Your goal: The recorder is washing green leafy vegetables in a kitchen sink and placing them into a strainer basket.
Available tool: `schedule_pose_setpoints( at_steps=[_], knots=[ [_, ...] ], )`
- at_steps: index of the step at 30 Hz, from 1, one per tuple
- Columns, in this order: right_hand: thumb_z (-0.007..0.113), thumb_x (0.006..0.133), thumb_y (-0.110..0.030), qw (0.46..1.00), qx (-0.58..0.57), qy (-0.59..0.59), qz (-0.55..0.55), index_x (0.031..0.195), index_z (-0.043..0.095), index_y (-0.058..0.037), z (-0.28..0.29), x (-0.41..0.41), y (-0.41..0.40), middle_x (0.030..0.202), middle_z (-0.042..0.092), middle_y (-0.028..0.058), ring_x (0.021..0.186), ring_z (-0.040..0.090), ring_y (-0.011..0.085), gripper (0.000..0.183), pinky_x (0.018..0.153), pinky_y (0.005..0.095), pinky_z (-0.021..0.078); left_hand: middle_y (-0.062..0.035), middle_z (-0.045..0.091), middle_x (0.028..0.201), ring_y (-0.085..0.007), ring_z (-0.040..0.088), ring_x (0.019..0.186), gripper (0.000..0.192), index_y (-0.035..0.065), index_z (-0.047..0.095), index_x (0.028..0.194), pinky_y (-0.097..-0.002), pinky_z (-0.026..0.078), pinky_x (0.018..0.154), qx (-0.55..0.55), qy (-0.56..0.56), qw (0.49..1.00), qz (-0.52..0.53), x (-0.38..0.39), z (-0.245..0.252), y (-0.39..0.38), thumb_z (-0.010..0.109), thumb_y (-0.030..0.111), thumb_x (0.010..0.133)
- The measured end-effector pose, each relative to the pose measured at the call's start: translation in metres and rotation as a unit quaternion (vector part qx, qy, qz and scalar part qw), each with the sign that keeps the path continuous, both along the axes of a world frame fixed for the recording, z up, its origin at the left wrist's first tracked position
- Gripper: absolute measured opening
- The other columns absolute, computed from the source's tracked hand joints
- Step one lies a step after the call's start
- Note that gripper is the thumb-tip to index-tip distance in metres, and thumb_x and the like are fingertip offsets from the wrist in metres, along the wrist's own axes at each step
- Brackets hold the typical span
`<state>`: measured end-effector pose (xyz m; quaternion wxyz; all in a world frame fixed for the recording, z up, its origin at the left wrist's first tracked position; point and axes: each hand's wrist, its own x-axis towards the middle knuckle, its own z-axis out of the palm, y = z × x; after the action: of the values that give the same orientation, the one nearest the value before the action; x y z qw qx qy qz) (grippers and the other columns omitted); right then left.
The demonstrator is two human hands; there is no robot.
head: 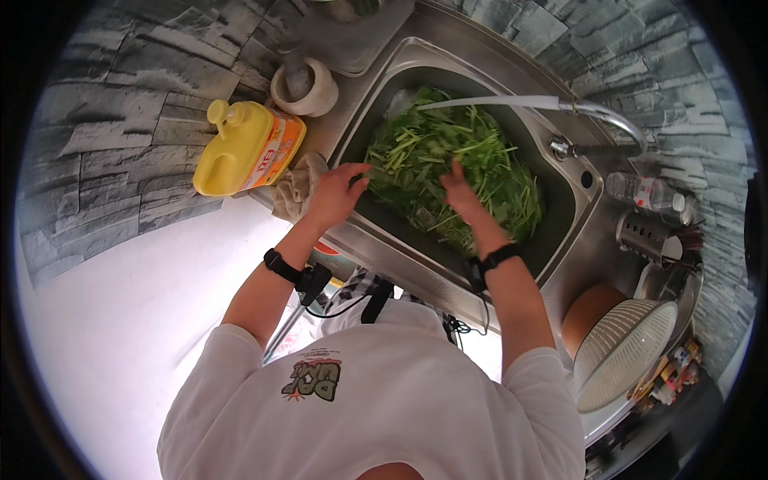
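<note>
A stainless steel sink (555, 234) lies before me, with a heap of leafy green vegetables (420, 144) with cut stems in it. My left hand (339, 192) is over the sink's left rim, beside the heap. Its thumb and fingers are apart and hold nothing. Down among the greens is my right hand (462, 192); leaves partly hide its fingertips, so I cannot tell whether it grips any stems. From the right, a curved metal faucet (624, 123) with a white spout end (534, 102) reaches over the greens. Frothy water (399, 105) shows at the far left corner.
Left of the sink stand a yellow detergent jug (234, 156), a stone mortar (321, 99) with a pestle (294, 72), and a crumpled cloth (297, 186). At right are a plastic bottle (639, 191), a perforated metal utensil holder (645, 237) and a white colander (627, 354).
</note>
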<state>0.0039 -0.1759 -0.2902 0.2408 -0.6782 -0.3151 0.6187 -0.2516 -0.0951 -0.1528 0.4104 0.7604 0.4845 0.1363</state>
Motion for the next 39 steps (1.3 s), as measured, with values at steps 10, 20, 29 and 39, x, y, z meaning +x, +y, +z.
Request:
schedule_pose_setpoints(
  at_steps=[10, 20, 29, 39],
  knots=[
    [0.054, 0.084, -0.026, 0.804, 0.187, -0.553, 0.116, 0.127, 0.038, -0.0139, 0.029, 0.035, 0.024, 0.128, 0.037, 0.0144, 0.114, 0.039, 0.0341, 0.047, 0.084, 0.0479, 0.0425, -0.0112, 0.064, 0.088, -0.0229, 0.059, 0.064, 0.024, 0.0051, 0.059, 0.102, -0.0314, 0.047, 0.060, -0.060, -0.038, 0.997, 0.039, -0.004, 0.010, -0.010, 0.058, 0.013, 0.080],
    [0.058, 0.076, -0.051, 0.811, 0.047, -0.443, 0.379, 0.140, 0.011, -0.0280, 0.023, 0.008, 0.012, 0.146, -0.004, 0.0131, 0.131, 0.004, 0.0423, 0.083, 0.094, 0.0619, 0.0279, -0.0084, 0.064, 0.095, -0.0177, 0.061, 0.083, 0.024, 0.0046, 0.057, 0.107, -0.0260, 0.046, 0.064, -0.137, -0.013, 0.990, -0.006, 0.001, 0.018, -0.015, 0.055, 0.010, 0.084],
    [0.058, 0.079, -0.044, 0.766, -0.013, -0.442, 0.467, 0.132, 0.035, -0.0142, 0.015, 0.015, -0.023, 0.144, 0.006, 0.0152, 0.132, 0.008, 0.0328, 0.065, 0.088, 0.0570, 0.0356, -0.0138, 0.064, 0.089, -0.0261, 0.062, 0.077, 0.022, 0.0013, 0.058, 0.101, -0.0310, 0.048, 0.064, -0.110, -0.076, 0.991, -0.002, 0.000, 0.008, -0.011, 0.058, 0.009, 0.080],
    [0.060, 0.078, -0.038, 0.803, 0.154, -0.449, 0.360, 0.131, 0.036, -0.0213, 0.023, -0.082, 0.087, 0.142, 0.017, 0.0137, 0.130, 0.015, 0.0364, 0.060, 0.090, 0.0622, 0.0298, -0.0156, 0.062, 0.086, -0.0316, 0.060, 0.079, 0.023, 0.0010, 0.058, 0.099, -0.0350, 0.048, 0.069, -0.058, -0.077, 0.995, -0.032, 0.010, 0.018, -0.009, 0.059, 0.010, 0.078]
  ],
)
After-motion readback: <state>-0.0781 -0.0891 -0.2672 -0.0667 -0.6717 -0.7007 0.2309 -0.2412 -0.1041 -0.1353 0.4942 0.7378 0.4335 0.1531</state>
